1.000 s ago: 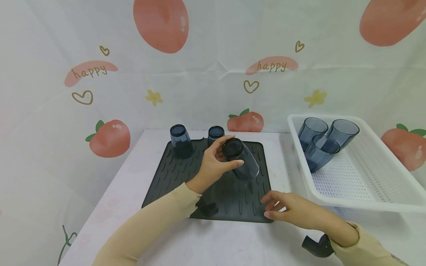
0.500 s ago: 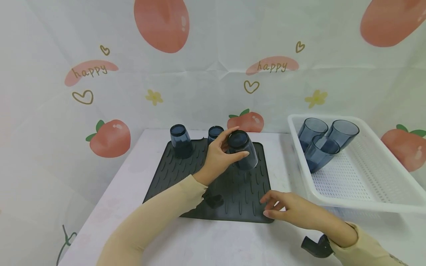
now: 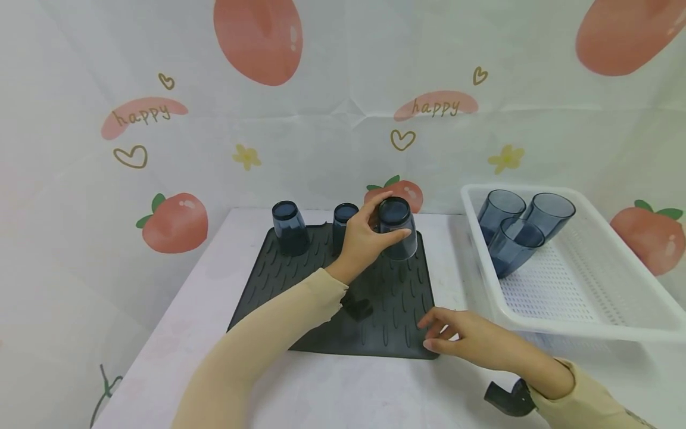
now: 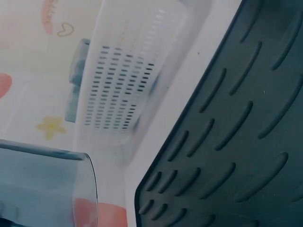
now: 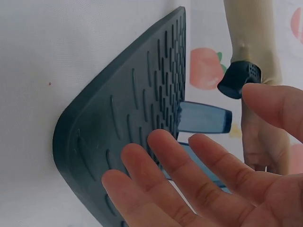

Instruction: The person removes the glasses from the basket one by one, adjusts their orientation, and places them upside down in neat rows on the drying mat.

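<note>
My left hand (image 3: 364,238) grips an upside-down blue glass (image 3: 398,229) over the back right of a dark ridged drying mat (image 3: 370,333). In the left wrist view that glass (image 4: 42,189) shows at lower left, its rim apart from the mat. Two more blue glasses stand upside down on the mat: one at the back left (image 3: 289,229), the other in the back middle (image 3: 340,223), partly hidden by my left hand. By the mat's front right corner, my right hand (image 3: 466,336) holds nothing; its relaxed fingers (image 5: 163,156) spread in the right wrist view.
A white perforated basket (image 3: 616,280) sits on the table at the right. Three blue glasses (image 3: 511,247) lean upright in its left end. Behind the table hangs a white cloth (image 3: 321,137) printed with peaches.
My left hand has carried the glass back and slightly right, and the glass has gone from tilted to nearly upright with its base up. My right hand stays in place.
</note>
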Available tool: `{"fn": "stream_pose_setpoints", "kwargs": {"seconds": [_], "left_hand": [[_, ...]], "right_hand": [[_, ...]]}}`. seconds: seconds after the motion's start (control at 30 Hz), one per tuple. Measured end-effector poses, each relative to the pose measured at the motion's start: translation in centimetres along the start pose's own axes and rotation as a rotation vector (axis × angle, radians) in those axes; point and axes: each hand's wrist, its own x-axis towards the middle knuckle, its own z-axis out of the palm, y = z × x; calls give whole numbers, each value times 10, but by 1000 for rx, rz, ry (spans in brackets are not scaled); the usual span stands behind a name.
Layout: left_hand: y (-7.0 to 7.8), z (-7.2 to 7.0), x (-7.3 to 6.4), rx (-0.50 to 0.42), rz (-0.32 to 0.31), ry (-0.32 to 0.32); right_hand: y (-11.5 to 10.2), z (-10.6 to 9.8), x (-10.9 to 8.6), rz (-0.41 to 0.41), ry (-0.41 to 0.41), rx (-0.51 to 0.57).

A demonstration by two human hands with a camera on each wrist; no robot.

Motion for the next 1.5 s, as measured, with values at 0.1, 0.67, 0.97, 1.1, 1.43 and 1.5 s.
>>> {"fn": "stream_pose_setpoints", "kwargs": {"seconds": [0.1, 0.67, 0.97, 1.1, 1.43, 1.5], "left_hand": [[-2, 4, 4, 58, -31, 4], [-28, 28, 13, 156, -140, 1], [-40, 33, 14, 175, -178, 57], [-46, 34, 14, 188, -207, 68], [-52, 33, 17, 220, -251, 79], [-52, 33, 17, 224, -257, 83]], "right_hand": [[0, 0, 0, 4, 0, 7], [2, -1, 0, -16, -1, 31], [1, -4, -3, 1, -2, 42], [1, -3, -3, -2, 1, 42], [5, 1, -1, -16, 14, 34], [6, 1, 0, -20, 15, 30]]}}
